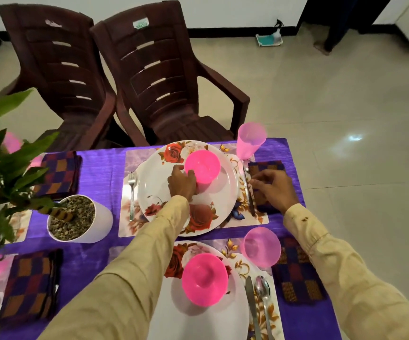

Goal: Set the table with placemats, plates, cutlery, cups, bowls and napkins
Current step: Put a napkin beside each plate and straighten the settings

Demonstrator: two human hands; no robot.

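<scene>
Greenery first: potted plant (80, 219) toward the left of the table (100, 173), kept clear of the place settings. Next, fork (132, 192) laid straight along the left edge of the far placemat (134, 155), just beside the far plate (154, 187), tines pointing away, as for a diner seated at the table's far edge. Left hand (181, 184) reaching over that plate, thumb and fingers curled against the near-left wall of the pink bowl (203, 165) and gripping it, probably to seat it toward the plate's middle (bowl somewhat right of centre, toward the far rim). Right of the plate, knife (249, 197) lying along the placemat's right edge, roughly parallel to the fork. Right hand (274, 188) resting over the checked napkin (267, 166) at the table's right edge, fingers bent, fingertips at the napkin's inner edge just beside the knife. Impossible to tell whether pinching cloth, nudging the knife, or merely pressing. Likely aim: squaring napkin against placemat. Pink cup (250, 141) standing at the placemat's far right corner, beyond the knife, handy for a drinking hand. Judging by all this, setting nearly complete, only trimming left.
</scene>
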